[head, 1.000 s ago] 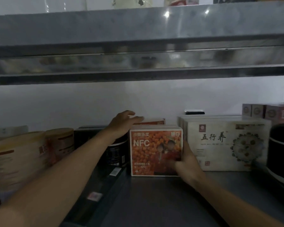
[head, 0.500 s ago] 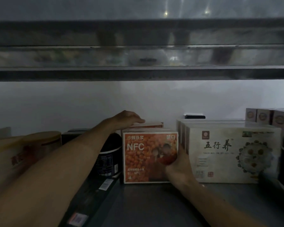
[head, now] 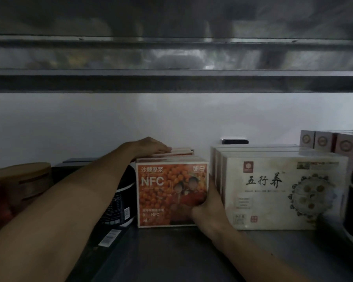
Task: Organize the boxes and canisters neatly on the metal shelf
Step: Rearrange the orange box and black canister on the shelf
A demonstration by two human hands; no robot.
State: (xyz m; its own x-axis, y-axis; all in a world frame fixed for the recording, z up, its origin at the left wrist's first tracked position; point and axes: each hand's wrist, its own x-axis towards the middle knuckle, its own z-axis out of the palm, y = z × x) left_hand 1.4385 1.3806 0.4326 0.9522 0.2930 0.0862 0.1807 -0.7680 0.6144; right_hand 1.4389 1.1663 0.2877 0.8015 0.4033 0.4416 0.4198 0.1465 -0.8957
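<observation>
On the metal shelf (head: 181,259), a person's right hand (head: 209,208) grips the orange NFC box (head: 165,192) at its 4 o'clock corner, wedged between it and the white boxes (head: 273,192) at 3 o'clock. A black canister (head: 123,202) stands just beside the box at 9 o'clock. Farther back, at 11 o'clock, the left hand (head: 149,146) lies flat, fingers straight, atop the rear boxes (head: 180,152).

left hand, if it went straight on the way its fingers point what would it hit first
Probably the white boxes: the left hand points right over the orange boxes. Depth is unclear; it might pass behind them.
</observation>
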